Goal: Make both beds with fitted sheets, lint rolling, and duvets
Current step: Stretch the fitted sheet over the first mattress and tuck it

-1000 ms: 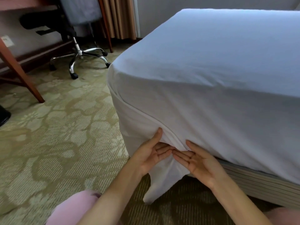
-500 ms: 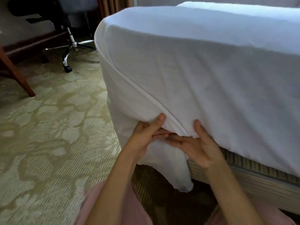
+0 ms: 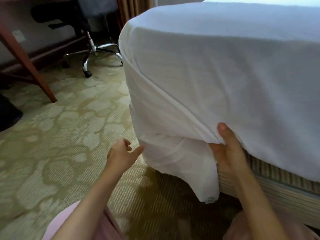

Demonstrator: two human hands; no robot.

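Note:
A white sheet (image 3: 225, 70) covers the mattress corner that fills the right half of the view. A loose flap of the sheet (image 3: 181, 163) hangs below the corner toward the floor. My right hand (image 3: 228, 153) pinches the sheet's folded lower edge, thumb on the outside and fingers tucked under the mattress above the striped bed base (image 3: 285, 187). Left of the flap, my left hand (image 3: 123, 154) is free, fingers relaxed, its thumb tip at the cloth's edge.
Patterned green carpet (image 3: 57, 135) spreads to the left. An office chair with a chrome wheeled base (image 3: 93, 51) stands at the back beside curtains. A wooden desk leg (image 3: 29, 66) slants at the far left, with a dark object (image 3: 8, 115) by the left edge.
My left hand has let go of the sheet fold and pulled away to the left. My right hand still holds the fold and has shifted right along the mattress edge.

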